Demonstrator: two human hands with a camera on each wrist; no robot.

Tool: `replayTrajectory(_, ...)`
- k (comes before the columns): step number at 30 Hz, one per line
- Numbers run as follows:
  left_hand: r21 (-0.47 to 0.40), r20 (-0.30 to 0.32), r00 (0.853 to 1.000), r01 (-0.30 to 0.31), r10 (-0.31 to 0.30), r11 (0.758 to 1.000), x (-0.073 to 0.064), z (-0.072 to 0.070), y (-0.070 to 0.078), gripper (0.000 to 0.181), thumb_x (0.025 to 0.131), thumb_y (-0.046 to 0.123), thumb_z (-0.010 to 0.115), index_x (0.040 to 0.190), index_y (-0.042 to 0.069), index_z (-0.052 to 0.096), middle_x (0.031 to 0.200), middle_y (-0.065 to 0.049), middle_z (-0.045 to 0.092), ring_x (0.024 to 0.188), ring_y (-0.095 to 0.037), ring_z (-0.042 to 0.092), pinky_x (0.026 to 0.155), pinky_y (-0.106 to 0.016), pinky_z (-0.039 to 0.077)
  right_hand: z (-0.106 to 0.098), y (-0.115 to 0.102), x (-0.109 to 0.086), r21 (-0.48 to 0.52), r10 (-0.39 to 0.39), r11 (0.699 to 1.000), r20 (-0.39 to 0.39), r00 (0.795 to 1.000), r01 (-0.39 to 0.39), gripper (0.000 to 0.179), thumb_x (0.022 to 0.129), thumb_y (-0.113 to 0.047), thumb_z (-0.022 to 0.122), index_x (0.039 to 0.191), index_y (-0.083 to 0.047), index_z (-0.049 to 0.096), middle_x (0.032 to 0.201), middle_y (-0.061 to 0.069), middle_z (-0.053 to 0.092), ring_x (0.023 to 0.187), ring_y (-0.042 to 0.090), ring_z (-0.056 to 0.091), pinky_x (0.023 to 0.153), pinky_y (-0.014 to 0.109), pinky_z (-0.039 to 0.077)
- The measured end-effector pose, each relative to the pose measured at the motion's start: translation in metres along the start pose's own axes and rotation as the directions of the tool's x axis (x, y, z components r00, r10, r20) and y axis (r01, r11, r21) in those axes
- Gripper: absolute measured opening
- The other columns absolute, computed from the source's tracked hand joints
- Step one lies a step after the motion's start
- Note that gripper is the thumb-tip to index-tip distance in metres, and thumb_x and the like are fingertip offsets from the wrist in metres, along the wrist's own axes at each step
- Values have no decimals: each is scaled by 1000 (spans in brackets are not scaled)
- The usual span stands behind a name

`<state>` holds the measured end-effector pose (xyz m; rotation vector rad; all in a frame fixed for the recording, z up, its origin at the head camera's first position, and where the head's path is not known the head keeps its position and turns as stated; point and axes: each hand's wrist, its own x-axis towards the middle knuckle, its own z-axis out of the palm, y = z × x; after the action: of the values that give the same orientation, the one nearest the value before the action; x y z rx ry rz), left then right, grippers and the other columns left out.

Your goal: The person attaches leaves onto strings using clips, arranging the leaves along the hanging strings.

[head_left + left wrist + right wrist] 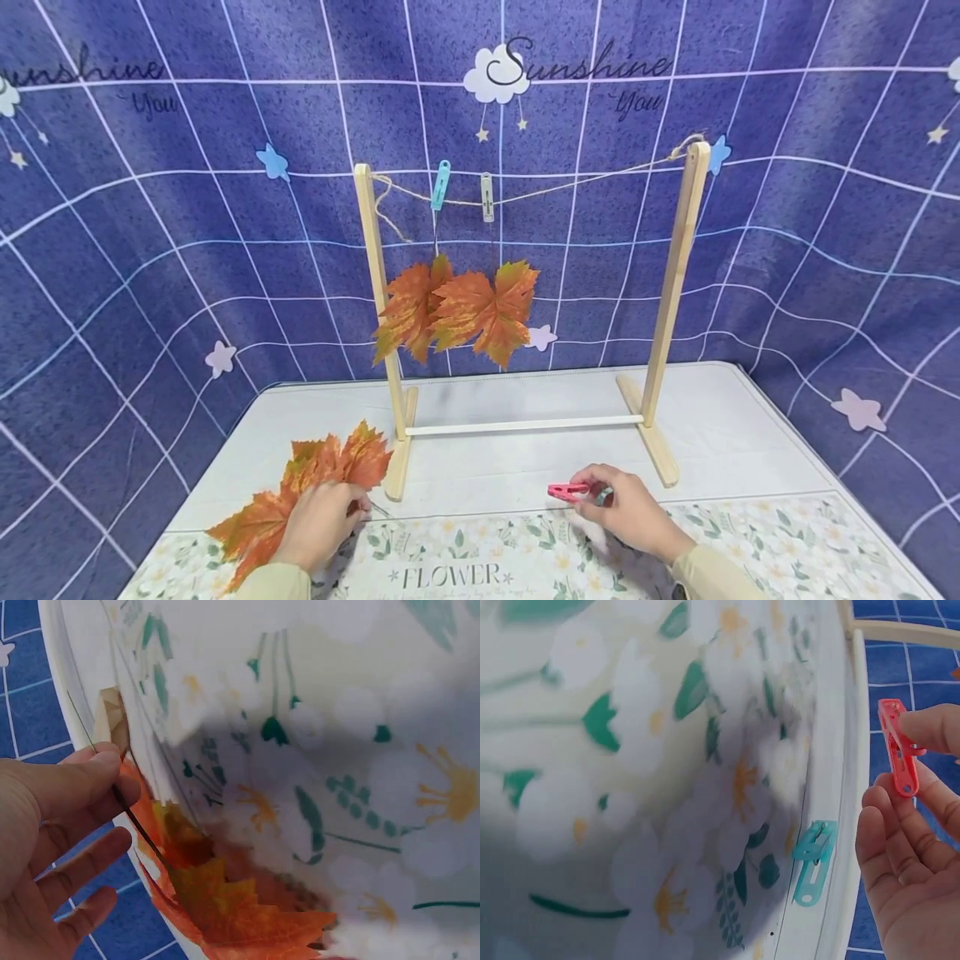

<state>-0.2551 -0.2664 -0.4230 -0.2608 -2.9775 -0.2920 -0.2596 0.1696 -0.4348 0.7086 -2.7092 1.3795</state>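
Note:
My left hand (318, 523) pinches the thin stem (135, 819) of an orange artificial maple leaf (247, 911) between thumb and index finger, the other fingers loosely bent. Orange leaves (258, 525) spread beside and beyond this hand on the table's left. In my right hand (633, 510) a red clothespin (898, 750) is held by thumb and fingers, above the table. A teal clothespin (815, 862) lies on the tabletop under the right hand, mostly covered by the fingers in the head view.
A wooden rack (672, 292) stands behind the hands with twine (577, 182) strung between its posts. Two maple leaves (487, 312) hang from it by a blue clothespin (441, 185) and a grey clothespin (487, 197). A floral cloth (450, 542) covers the table front.

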Motion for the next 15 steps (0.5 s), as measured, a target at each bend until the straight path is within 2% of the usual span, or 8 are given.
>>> replayTrajectory(6, 6, -12, 999, -38, 38, 999, 4, -8, 5, 21, 80, 7, 84, 75, 25, 73, 78, 11, 69, 77, -17, 64, 79, -51, 50, -1, -1, 2, 82, 55, 995, -68, 996, -49, 28, 89, -17, 78, 112, -4, 70, 94, -1, 67, 81, 7, 59, 69, 26, 52)
replayTrajectory(10, -10, -41, 997, -61, 60, 998, 5, -14, 9, 22, 79, 8, 85, 74, 25, 73, 78, 12, 69, 78, -18, 66, 82, -51, 50, -4, -2, 4, 118, 89, 990, -104, 991, -76, 29, 90, -16, 77, 113, -1, 68, 94, 1, 67, 82, 7, 60, 72, 26, 53)
replayTrajectory(15, -28, -67, 993, -97, 95, 995, 7, -21, 16, 21, 79, 8, 85, 74, 25, 73, 77, 13, 69, 74, -14, 66, 76, -45, 51, -11, -7, 6, 123, 90, 990, -127, 988, -75, 23, 91, -15, 74, 109, -3, 68, 94, 0, 68, 85, 8, 62, 75, 27, 53)
